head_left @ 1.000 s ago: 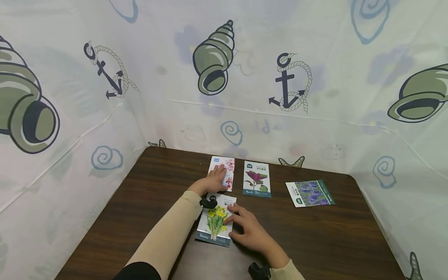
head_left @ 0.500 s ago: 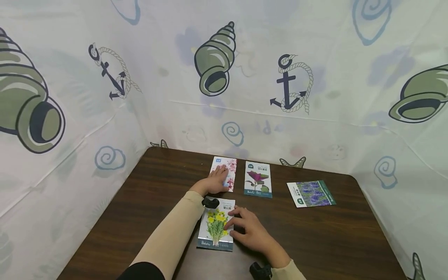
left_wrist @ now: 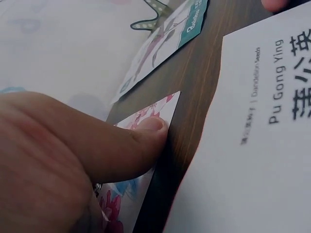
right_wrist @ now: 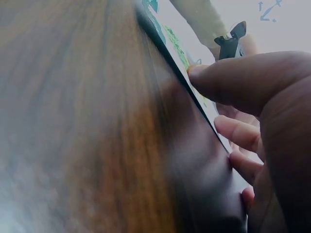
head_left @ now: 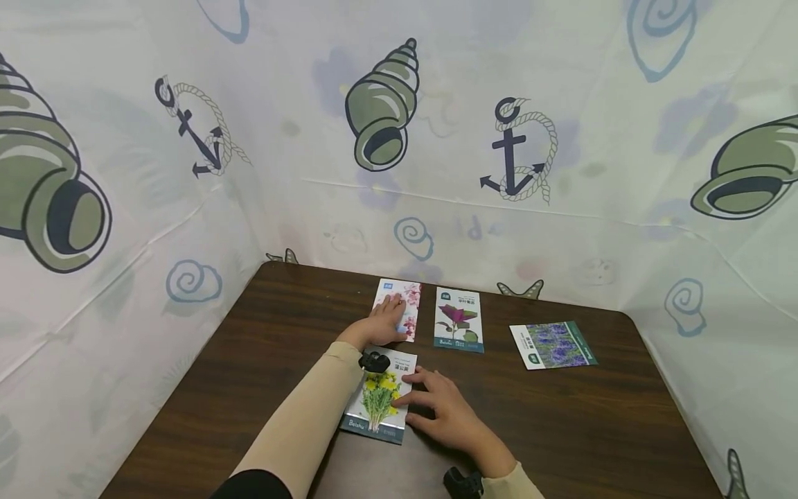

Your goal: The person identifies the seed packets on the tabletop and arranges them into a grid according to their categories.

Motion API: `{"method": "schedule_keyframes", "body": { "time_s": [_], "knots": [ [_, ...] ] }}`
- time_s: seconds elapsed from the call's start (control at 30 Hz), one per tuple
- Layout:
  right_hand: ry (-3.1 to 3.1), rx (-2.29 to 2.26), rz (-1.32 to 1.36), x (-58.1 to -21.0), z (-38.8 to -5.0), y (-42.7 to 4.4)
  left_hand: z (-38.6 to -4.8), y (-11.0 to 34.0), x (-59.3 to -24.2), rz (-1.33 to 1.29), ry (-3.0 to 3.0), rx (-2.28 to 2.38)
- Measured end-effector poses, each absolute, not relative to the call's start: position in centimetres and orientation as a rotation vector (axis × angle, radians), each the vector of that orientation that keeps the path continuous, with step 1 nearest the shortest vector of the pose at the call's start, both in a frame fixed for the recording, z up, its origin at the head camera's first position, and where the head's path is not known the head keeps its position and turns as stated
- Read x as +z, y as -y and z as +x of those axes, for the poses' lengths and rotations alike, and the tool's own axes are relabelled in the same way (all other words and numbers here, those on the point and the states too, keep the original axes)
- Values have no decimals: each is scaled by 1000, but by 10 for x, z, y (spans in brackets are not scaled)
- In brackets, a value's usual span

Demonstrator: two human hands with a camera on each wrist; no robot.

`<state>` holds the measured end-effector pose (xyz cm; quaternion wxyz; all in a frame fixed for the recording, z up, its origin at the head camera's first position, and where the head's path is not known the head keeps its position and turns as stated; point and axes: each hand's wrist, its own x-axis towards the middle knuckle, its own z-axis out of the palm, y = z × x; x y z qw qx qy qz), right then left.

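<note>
My left hand [head_left: 380, 326] lies flat with spread fingers on a seed packet with pink blossoms [head_left: 411, 294] near the table's back edge. In the left wrist view its thumb [left_wrist: 131, 141] rests on that packet. Closer to me, a dandelion seed packet [head_left: 379, 402] with yellow flowers lies tilted, its upper left corner under my left wrist. Beside its right edge is my right hand [head_left: 445, 409], fingers loosely bent. Its thumb and fingertips touch the packet along that edge in the right wrist view; I see no clear grip around it.
To the right of the blossom packet lies a packet with a purple-leaved plant [head_left: 458, 320]. A lavender-coloured flower packet [head_left: 553, 345] lies sideways further right. The dark wooden table [head_left: 561, 430] meets a patterned cloth wall [head_left: 455, 159] at the back.
The dandelion packet straightened between the first two frames, then swung left and tilted, its lower end now further left. Both hands stay nearly in place.
</note>
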<state>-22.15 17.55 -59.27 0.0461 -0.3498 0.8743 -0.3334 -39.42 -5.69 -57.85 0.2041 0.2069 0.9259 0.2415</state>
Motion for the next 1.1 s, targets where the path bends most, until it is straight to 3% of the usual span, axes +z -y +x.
{"method": "schedule_keyframes", "body": {
  "time_s": [0.4,1.1],
  "knots": [
    [-2586,-1221,-988,-590,-219,-175,-395,59,-585,587,-2597,693],
    [-1923,-2288,-610,-599,-237,-212,-388,58,-582,575,-2618,673]
  ]
}}
